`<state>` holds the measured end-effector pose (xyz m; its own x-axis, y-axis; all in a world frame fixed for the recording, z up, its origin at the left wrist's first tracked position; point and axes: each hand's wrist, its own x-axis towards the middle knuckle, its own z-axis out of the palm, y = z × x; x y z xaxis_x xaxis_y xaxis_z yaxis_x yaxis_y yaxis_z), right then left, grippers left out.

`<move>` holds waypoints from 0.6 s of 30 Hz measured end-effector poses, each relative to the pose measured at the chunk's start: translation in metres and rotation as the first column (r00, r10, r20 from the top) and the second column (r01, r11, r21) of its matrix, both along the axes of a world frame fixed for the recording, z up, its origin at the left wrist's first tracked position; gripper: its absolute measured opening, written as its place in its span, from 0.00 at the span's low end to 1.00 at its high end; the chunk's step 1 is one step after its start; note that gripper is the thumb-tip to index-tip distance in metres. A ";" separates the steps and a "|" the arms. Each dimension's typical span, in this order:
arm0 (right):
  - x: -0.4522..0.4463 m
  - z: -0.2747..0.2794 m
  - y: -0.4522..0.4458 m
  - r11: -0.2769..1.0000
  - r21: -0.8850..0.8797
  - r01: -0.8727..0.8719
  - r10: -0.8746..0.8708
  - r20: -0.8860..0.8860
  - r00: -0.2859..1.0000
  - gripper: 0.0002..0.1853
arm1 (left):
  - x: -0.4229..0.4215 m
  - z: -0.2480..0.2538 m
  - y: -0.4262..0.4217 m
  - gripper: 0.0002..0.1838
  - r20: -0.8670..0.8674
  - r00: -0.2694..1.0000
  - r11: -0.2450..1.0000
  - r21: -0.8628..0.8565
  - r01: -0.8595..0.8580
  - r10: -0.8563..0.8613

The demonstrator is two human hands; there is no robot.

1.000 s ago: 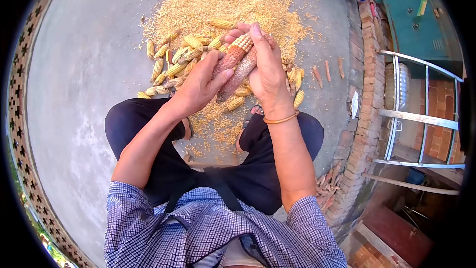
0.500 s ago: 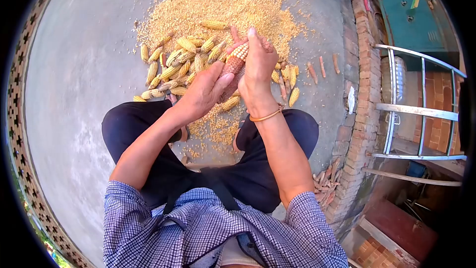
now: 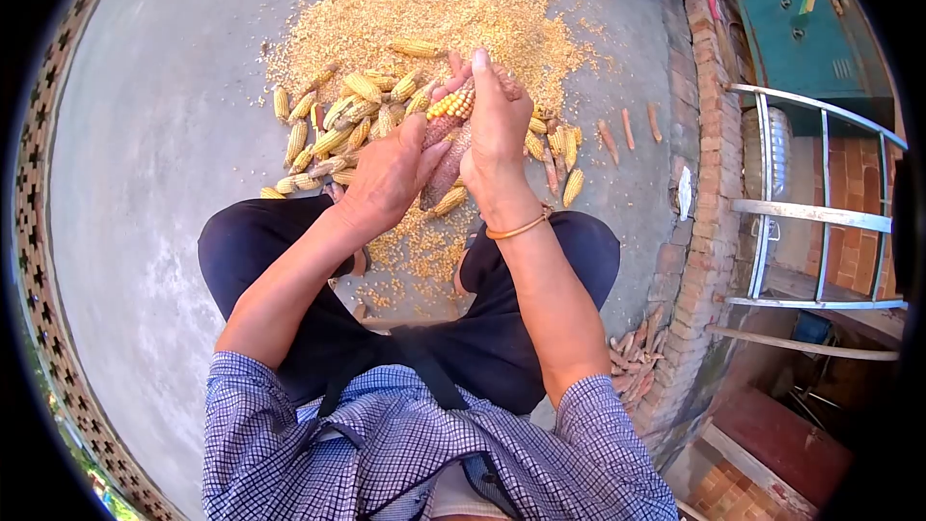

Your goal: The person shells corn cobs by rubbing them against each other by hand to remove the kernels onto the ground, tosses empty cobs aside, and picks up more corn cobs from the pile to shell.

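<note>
In front of my knees, a partly shelled ear of corn (image 3: 452,102) sits between my two hands. Yellow kernels remain on its far part, and the rest is bare reddish cob. My left hand (image 3: 391,174) is closed around its near end, thumb along the side. A bare corn cob (image 3: 446,172) lies against the ear, its lower end sticking out beneath my right hand (image 3: 497,125). That hand is closed with the thumb pointing up and away; its fingers are mostly hidden. Unshelled corn ears (image 3: 362,87) are heaped just beyond my left hand.
A wide spread of loose kernels (image 3: 424,10) covers the concrete floor (image 3: 145,183) ahead. More kernels (image 3: 415,246) lie between my feet. Stripped cobs (image 3: 637,357) are piled at the right by a brick edge (image 3: 709,193), with a metal ladder-like frame (image 3: 810,212) beyond.
The ear has turned and separated slightly from the bare cob, showing different yellow kernels. My right thumb has shifted a little left and farther away; both hands keep their hold.
</note>
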<state>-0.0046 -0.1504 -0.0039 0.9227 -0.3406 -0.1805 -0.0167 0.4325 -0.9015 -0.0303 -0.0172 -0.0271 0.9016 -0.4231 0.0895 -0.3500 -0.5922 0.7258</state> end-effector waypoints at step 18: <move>0.006 0.007 -0.003 0.970 0.215 -0.110 0.116 -0.013 0.993 0.12 | 0.012 -0.003 0.005 0.15 -0.115 0.990 0.974 -0.203 -0.102 0.080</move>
<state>0.0013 -0.1532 0.0036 0.9472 -0.1852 -0.2618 -0.0983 0.6093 -0.7868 -0.0185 -0.0121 -0.0296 0.9446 -0.3207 0.0693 -0.2163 -0.4499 0.8665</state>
